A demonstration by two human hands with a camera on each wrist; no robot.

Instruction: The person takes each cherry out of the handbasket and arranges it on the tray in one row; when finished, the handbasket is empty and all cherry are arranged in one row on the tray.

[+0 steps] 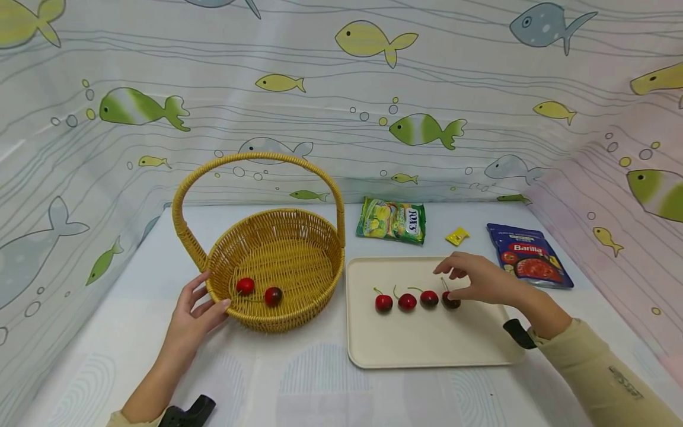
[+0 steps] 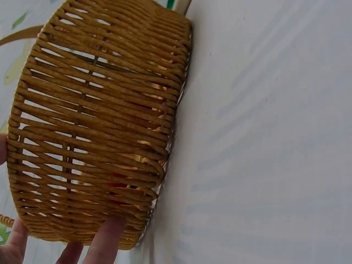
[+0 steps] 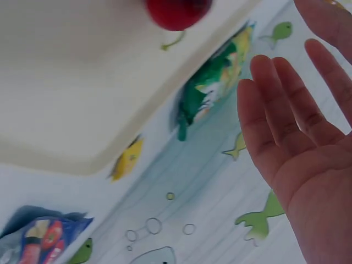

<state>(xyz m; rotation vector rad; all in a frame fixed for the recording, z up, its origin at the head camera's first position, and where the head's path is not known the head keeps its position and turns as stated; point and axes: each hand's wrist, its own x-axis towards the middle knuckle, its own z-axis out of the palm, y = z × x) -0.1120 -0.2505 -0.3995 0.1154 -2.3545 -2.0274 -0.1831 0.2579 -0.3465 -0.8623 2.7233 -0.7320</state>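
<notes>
My left hand [image 1: 194,314] holds the near left side of a round golden wicker basket [image 1: 299,255], its thumb at the rim. In the left wrist view, fingertips [image 2: 110,234] touch the woven outer wall [image 2: 93,126]. Two red cherries, one bright [image 1: 245,286] and one darker [image 1: 273,296], lie inside. On a cream tray [image 1: 405,350], several dark red cherries [image 1: 407,303] with green stems form a row. Over the rightmost cherry [image 1: 451,301], my right hand [image 1: 477,277] hovers with fingers apart and thumb close to it. The right wrist view shows nothing in its palm.
Behind the tray lie a green and yellow candy bag [image 1: 392,220] and a small yellow wrapped candy [image 1: 457,236]. A blue Barilla pouch [image 1: 530,256] is at the tray's far right. The basket's tall arched handle [image 1: 256,156] stands up. Fish-patterned cloth [image 1: 320,130] surrounds the table.
</notes>
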